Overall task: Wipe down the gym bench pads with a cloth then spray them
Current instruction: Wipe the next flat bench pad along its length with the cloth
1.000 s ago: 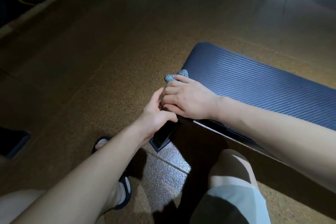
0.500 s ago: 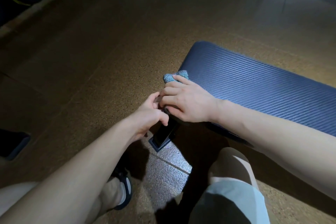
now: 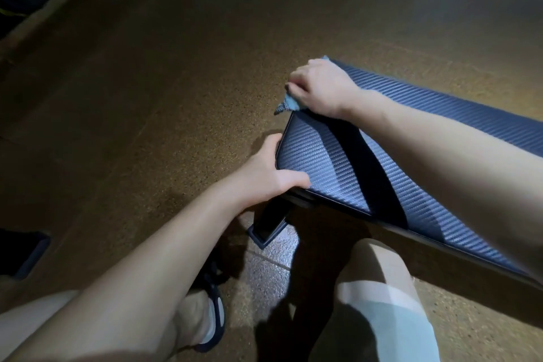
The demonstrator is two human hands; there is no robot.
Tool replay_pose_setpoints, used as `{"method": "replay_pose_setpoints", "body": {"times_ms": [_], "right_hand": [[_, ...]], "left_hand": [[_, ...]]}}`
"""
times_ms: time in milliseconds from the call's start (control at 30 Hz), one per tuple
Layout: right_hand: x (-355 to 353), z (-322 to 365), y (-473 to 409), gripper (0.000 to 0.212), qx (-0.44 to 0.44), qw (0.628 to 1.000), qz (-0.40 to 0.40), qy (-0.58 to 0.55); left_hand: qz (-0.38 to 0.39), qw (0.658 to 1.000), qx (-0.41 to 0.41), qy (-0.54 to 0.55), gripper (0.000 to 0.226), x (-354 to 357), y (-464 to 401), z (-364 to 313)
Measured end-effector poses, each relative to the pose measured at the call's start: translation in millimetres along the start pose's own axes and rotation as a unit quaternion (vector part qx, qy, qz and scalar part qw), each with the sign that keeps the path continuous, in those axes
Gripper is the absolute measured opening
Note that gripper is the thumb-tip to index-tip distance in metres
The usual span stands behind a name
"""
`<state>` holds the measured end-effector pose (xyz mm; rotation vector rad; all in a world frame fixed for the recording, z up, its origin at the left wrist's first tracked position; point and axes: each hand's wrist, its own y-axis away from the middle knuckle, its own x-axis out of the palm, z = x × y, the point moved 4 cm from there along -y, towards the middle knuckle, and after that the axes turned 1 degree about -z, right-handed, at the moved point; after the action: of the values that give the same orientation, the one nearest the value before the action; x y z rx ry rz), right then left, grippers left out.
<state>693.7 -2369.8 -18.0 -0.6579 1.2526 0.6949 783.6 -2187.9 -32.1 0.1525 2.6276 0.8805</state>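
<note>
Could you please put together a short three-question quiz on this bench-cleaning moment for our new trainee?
1. True or false: the right hand presses the blue cloth at the end of the bench pad.
2. Which does the left hand hold? A) a spray bottle B) the corner of the bench pad C) the cloth
3. Fill in: the black bench leg under the pad's end stands on the ___.

Key
1. True: the cloth pokes out from under that hand at the pad's end edge.
2. B: the thumb lies on top of the pad, the fingers wrap its edge.
3. Floor.
</note>
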Motion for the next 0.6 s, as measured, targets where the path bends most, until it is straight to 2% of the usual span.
{"method": "replay_pose_setpoints", "body": {"times_ms": [67, 233, 300, 367, 433, 500, 600], "right_hand": [[-1.8, -15.4, -9.2, 0.036, 0.058, 0.998, -0.019, 0.002], [-1.8, -39.2, -22.9, 0.039, 0.229, 0.972, -0.048, -0.031], [-15.2, -39.7, -19.0, 0.041, 0.309, 0.943, -0.104, -0.064], [-41.1, -29.2, -8.0, 0.037, 0.358, 0.902, -0.219, -0.098], [-63.3, -4.3, -0.4, 0.034, 0.386, 0.859, -0.264, -0.207], [-77.6, 28.5, -2.5, 0.039, 0.404, 0.822, -0.194, -0.35], [-113.9, 90.4, -5.6, 0.049, 0.393, 0.778, -0.021, -0.49]], "left_hand": [[0.016, 1.0, 0.013, -0.016, 0.08, -2.6, -5.8, -4.3], [0.001, 0.997, 0.036, -0.068, 0.069, -7.1, -6.8, -0.2], [0.022, 0.994, 0.028, -0.105, 0.075, -14.4, 1.1, -6.7], [0.024, 0.99, 0.009, -0.138, 0.086, -35.2, 11.2, -21.6], [-0.01, 0.994, -0.004, -0.113, 0.093, -65.2, 25.7, -48.7], [-0.061, 0.995, -0.004, -0.078, 0.095, -96.0, 46.9, -81.7], [-0.116, 0.989, 0.019, -0.088, 0.094, -139.2, 96.3, -129.3]]}}
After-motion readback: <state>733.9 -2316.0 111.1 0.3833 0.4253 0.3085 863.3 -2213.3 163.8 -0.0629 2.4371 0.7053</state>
